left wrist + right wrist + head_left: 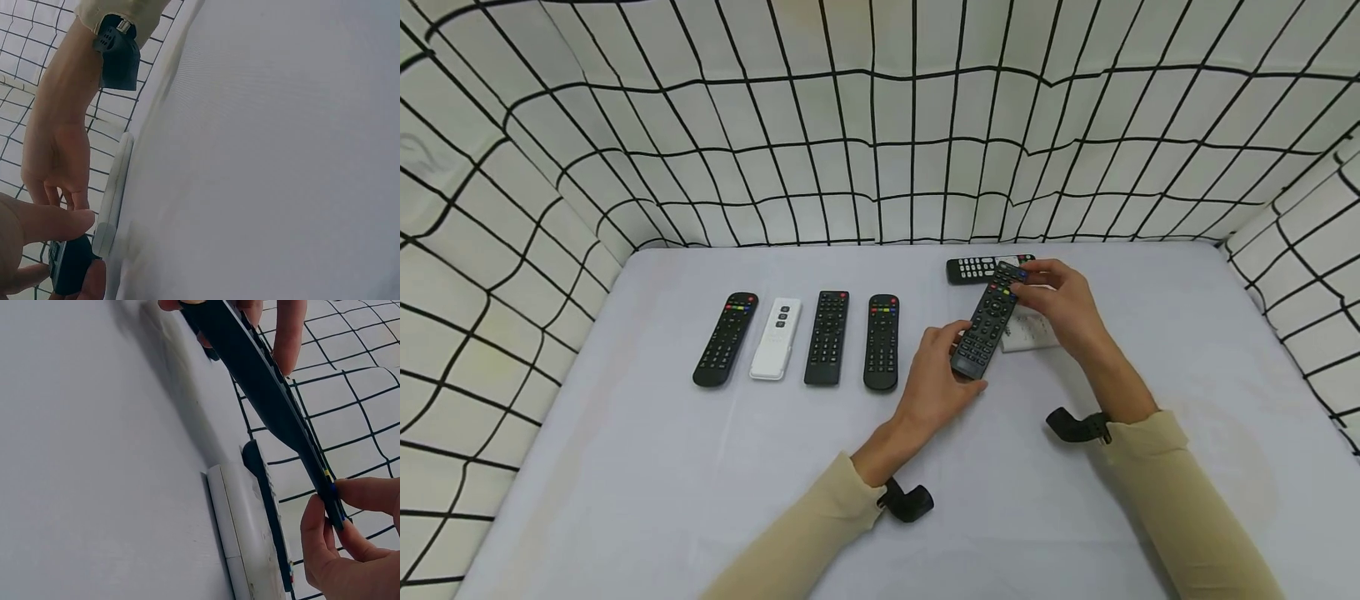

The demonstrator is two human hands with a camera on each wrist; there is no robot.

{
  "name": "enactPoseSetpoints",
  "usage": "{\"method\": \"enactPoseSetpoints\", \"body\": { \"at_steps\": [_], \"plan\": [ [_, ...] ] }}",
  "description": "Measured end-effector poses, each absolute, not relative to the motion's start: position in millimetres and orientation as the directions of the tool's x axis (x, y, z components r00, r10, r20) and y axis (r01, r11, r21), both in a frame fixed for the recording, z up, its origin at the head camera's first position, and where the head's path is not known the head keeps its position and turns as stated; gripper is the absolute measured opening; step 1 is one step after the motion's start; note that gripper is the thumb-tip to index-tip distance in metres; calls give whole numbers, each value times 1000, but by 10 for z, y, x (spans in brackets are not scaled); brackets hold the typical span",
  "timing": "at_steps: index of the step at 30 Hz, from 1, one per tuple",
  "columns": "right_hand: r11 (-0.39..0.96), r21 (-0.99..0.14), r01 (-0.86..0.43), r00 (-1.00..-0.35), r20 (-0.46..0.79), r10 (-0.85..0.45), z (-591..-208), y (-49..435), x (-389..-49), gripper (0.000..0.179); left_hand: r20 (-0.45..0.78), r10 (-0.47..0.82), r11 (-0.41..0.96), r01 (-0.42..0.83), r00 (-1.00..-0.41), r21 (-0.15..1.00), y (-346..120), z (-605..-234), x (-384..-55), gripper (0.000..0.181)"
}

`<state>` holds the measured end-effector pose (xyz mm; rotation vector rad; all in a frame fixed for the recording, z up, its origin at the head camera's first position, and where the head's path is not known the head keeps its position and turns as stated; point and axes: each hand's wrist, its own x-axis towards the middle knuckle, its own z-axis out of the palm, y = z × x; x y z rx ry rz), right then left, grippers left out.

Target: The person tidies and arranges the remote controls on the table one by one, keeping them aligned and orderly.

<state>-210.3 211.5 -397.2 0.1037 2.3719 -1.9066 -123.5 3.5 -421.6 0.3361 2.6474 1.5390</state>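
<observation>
**Black remote held at both ends above the table**

Both hands grasp one black remote (988, 321), lifted clear of the grey table (662, 467). Left hand (936, 379) pinches its near end, thumb and fingers curled round it. Right hand (1060, 304) pinches the far end, where the coloured buttons sit. The remote runs roughly from 7 to 1 o'clock, tilted.

Directly under it lies a white remote (1030, 333); at 12 o'clock from that, a second black remote (973, 268), lying crosswise.

Well apart at 9 o'clock: a row of four remotes (805, 337), three black and one white, side by side. Grid-patterned cloth (880, 125) walls the table.
</observation>
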Motion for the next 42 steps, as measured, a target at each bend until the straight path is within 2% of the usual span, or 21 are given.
{"method": "enactPoseSetpoints", "body": {
  "at_steps": [10, 24, 33, 42],
  "plan": [
    [223, -972, 75, -996, -86, -39, -4002, 2067, -2120, 53, 53, 200, 504, 149, -978, 851, 20, -4217, -1174, 83],
    [236, -965, 116, -990, -131, -51, -4058, 1970, -2155, 55, 67, 230, 529, 182, -971, 829, -89, -4171, -1134, 84],
    [266, -954, 137, -985, -160, -67, -4056, 1906, -2155, 52, 94, 226, 545, 206, -970, 813, -131, -4199, -1082, 79],
    [303, -947, 104, -986, -138, -90, -4102, 1868, -2163, 49, 117, 213, 577, 222, -970, 786, -136, -4236, -1035, 77]
  ]
}}
